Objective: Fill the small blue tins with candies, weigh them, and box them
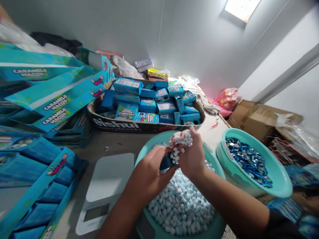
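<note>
Lit lamp (242, 9) overhead; red patterned bag (227, 98) beside cardboard box (249, 116); yellow box (157, 73) near wall (194, 43).

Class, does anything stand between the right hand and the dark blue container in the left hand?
Nothing visible blocks the way: the right hand, cupping white candies, is beside the open end of the dark blue container that the left hand grips. Only candies show at that opening; the teal basin sits below both hands.

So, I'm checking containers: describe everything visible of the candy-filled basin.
The basin is turquoise, plastic-looking and rounded, with grey grips on opposite sides. It sits upright beside the scale, heaped with pale candies. The left hand and right hand are above it, partly hiding it; the frame cuts its near edge.
</note>
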A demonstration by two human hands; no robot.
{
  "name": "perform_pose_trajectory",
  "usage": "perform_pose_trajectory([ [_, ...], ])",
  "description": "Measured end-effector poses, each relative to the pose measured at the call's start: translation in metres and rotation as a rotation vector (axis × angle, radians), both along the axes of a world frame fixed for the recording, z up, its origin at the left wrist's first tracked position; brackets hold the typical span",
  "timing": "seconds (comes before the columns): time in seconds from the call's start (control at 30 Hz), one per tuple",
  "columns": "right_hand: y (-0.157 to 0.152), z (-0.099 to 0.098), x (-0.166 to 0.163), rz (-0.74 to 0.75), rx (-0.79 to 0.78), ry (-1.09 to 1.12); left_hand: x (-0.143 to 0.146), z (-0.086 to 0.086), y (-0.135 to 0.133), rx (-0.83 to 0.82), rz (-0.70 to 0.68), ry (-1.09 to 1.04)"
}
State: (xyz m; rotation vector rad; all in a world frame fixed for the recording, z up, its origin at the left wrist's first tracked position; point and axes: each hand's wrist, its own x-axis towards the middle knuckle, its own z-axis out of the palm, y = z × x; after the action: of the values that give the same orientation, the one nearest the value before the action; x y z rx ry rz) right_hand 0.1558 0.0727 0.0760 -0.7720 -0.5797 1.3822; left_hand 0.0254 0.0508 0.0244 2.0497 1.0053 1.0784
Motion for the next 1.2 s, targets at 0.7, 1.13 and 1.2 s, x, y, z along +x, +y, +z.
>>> perform_pose_trajectory([
  [0.7, -0.0013, -0.0055, -0.0002, 0.069, 0.169, -0.072, 0.0011, 0.0037, 0.0005, -0.058, 0.1, -0.027],
  [1.13, 0.0005, -0.0061, 0.0014, 0.124, 0.178, -0.034, 0.0015, 0.0072, -0.0004, -0.086, 0.135, 0.002],
  [1.2, 0.0, -0.0064, 0.0024, 0.132, 0.188, -0.052, 0.0017, 0.0075, -0.0007, -0.095, 0.128, 0.001],
])
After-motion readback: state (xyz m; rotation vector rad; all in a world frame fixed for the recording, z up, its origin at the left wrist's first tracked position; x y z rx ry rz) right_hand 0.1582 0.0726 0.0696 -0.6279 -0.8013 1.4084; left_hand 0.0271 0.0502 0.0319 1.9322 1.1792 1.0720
